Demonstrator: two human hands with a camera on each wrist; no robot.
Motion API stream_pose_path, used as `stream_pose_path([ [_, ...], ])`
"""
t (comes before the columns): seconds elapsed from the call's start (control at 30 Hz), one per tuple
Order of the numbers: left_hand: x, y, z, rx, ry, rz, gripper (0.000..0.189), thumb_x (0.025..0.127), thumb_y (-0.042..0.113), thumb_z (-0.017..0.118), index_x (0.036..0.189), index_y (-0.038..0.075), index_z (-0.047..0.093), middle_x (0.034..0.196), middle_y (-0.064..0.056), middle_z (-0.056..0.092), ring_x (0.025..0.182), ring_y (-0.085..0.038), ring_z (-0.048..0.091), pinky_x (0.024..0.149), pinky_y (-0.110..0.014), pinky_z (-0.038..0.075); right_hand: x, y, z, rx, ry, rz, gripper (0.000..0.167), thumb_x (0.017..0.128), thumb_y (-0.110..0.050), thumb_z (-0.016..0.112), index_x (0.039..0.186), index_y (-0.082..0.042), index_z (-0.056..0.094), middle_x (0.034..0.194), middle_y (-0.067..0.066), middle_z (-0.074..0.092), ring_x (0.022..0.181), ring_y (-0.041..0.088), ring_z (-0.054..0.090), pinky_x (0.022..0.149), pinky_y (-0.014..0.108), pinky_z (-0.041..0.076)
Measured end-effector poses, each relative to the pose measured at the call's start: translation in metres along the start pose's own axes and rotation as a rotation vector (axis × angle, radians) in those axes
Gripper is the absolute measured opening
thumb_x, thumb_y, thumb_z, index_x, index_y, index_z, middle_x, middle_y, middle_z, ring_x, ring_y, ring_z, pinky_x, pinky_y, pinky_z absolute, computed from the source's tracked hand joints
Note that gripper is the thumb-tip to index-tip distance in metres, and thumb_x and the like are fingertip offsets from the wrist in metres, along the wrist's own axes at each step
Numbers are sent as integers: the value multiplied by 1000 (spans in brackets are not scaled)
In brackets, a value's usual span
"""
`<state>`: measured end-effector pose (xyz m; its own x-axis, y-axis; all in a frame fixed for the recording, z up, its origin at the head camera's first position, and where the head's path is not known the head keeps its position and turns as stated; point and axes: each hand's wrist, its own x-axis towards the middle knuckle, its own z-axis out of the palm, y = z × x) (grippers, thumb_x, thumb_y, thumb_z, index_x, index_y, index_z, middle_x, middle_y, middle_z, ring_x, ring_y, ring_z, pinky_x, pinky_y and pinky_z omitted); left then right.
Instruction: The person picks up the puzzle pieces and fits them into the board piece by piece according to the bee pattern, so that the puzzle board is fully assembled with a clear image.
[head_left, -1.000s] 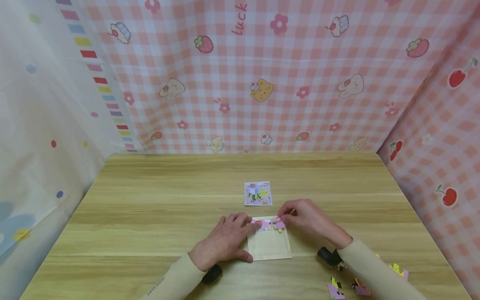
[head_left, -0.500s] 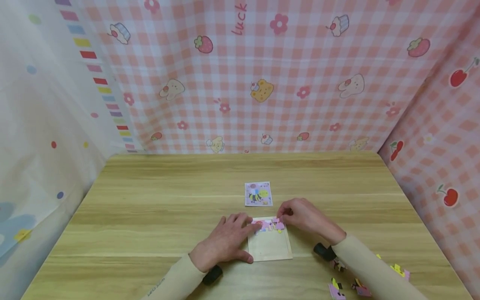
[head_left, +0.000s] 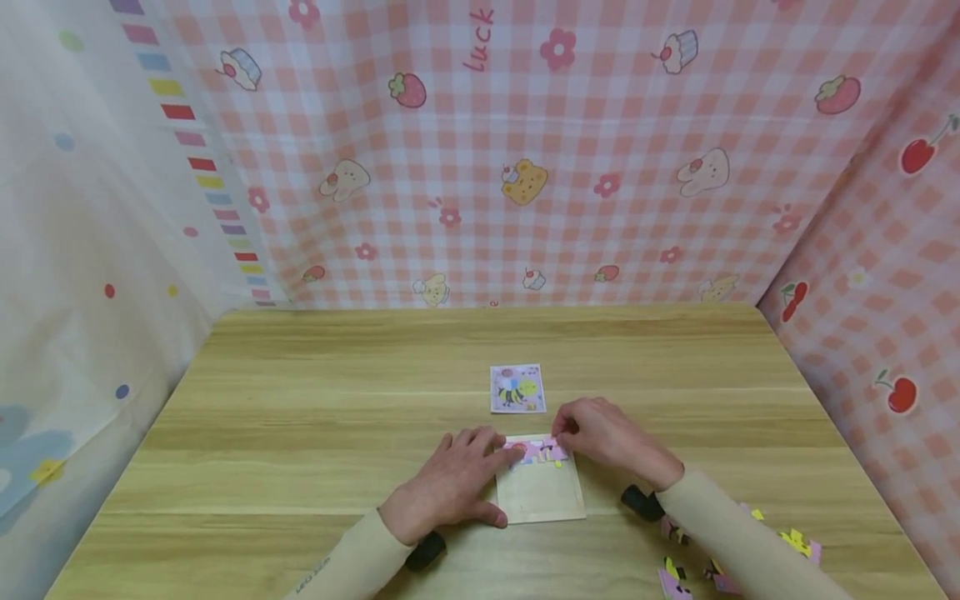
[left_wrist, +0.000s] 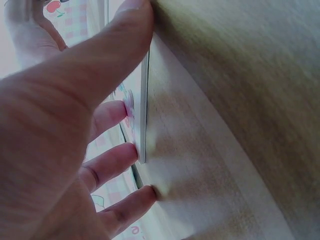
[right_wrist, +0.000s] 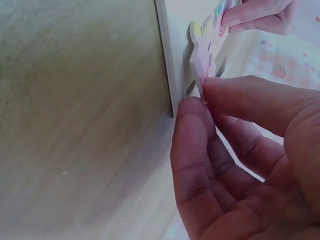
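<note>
A shallow square wooden puzzle tray lies on the table, with pink jigsaw pieces along its far edge. My left hand rests over its left side, fingers spread. The index fingertip touches a piece, and the thumb is at the tray's near left edge. At the far right corner, my right hand pinches a pink puzzle piece between thumb and fingertips. In the right wrist view this piece stands tilted a little above the tray, partly covered by the fingers.
A square picture card of a bee lies beyond the tray. Several loose puzzle pieces lie at the near right, some hidden by the right sleeve. A checked curtain hangs behind the table.
The right hand has shifted slightly left with its puzzle piece, which now sits closer to the pieces beside it and looks flatter. The left hand stays in place.
</note>
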<state>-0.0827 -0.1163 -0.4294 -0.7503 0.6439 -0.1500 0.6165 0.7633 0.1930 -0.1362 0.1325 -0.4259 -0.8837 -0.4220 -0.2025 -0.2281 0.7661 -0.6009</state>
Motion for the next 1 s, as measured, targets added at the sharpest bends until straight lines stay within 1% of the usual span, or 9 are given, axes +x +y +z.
stream_pose_path([
  [0.4, 1, 0, 1, -12, -2, -3, 89, 78, 53, 86, 155, 25, 50, 142, -4, 50, 128, -30, 50, 105, -54, 46, 1, -2, 3, -28, 18, 44, 15, 90, -9, 78, 80, -14, 68, 74, -3, 59, 69, 14, 51, 63, 28, 40],
  [0.5, 1, -1, 2, -12, -1, 1, 89, 79, 53, 85, 155, 25, 49, 143, -4, 50, 129, -30, 50, 106, -54, 46, 0, -2, 3, -34, 38, 26, 14, 90, -9, 78, 81, -14, 68, 76, -3, 59, 71, 14, 51, 64, 29, 42],
  [0.57, 1, -1, 3, -14, 2, 6, 89, 79, 53, 86, 154, 25, 50, 142, -4, 50, 128, -30, 50, 105, -54, 46, -4, -2, 2, -42, 66, -23, 12, 91, -8, 77, 83, -13, 69, 78, -4, 59, 73, 13, 52, 65, 29, 45],
  [0.63, 1, -2, 4, -18, 1, 6, 89, 78, 53, 86, 155, 25, 49, 142, -4, 50, 129, -30, 50, 105, -55, 46, -11, 1, 0, -80, 96, -112, 6, 92, -8, 76, 88, -11, 72, 83, -4, 62, 76, 12, 54, 68, 29, 49],
  [0.7, 1, -2, 5, -22, -2, 4, 89, 78, 53, 86, 155, 26, 49, 143, -4, 50, 129, -30, 50, 106, -56, 46, -19, 6, -2, -162, 116, -248, 2, 93, -7, 74, 94, -9, 74, 93, -1, 67, 84, 13, 61, 75, 32, 55],
  [0.77, 1, -2, 5, -24, -4, 1, 89, 78, 53, 86, 155, 26, 49, 143, -4, 50, 129, -30, 49, 106, -56, 45, -28, 11, -4, -265, 125, -406, 8, 94, -8, 73, 102, -7, 76, 104, 3, 71, 95, 18, 67, 84, 36, 59],
  [0.87, 2, -3, 5, -24, -8, -1, 89, 79, 53, 85, 155, 26, 48, 143, -3, 50, 130, -30, 49, 106, -55, 45, -40, 19, -5, -424, 103, -602, 23, 97, -14, 72, 117, -5, 76, 126, 8, 71, 116, 26, 67, 99, 45, 56],
  [0.93, 2, -3, 5, -23, -8, -1, 89, 79, 53, 85, 155, 26, 49, 143, -4, 50, 129, -30, 49, 106, -55, 45, -46, 22, -4, -487, 60, -643, 34, 99, -23, 71, 129, -7, 72, 137, 8, 67, 127, 31, 62, 105, 49, 52],
  [1.0, 2, -3, 4, -24, -10, -1, 89, 79, 53, 85, 155, 25, 49, 143, -4, 50, 129, -30, 49, 106, -55, 45, -52, 23, -3, -522, -1, -615, 43, 101, -32, 67, 139, -11, 67, 146, 5, 61, 136, 35, 54, 109, 54, 47],
])
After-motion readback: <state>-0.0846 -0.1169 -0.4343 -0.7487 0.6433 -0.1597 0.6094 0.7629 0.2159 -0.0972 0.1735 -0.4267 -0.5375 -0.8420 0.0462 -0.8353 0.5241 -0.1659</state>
